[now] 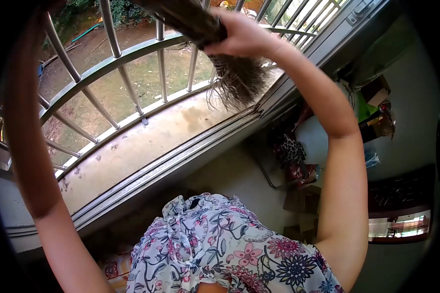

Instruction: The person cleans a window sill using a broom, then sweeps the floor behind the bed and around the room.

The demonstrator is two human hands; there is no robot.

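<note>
My right hand (242, 35) is wrapped around a dark broom (239, 78), near the top of the view. Its loose, frayed bristles hang below the hand over the pale window ledge (181, 117). From the hand, the thick upper part of the broom runs up and left past the top edge, in front of the metal bars. My left arm (27, 146) reaches up along the left side into shadow. The left hand itself lies beyond the visible picture, so its fingers do not show.
Curved metal railing bars (127, 80) enclose the ledge, with a yard outside. A sliding-window track (166, 163) runs along the ledge's inner edge. Inside at right are a chair with a patterned bag (291, 149), cardboard boxes (303, 200) and a dark-framed mirror (401, 227).
</note>
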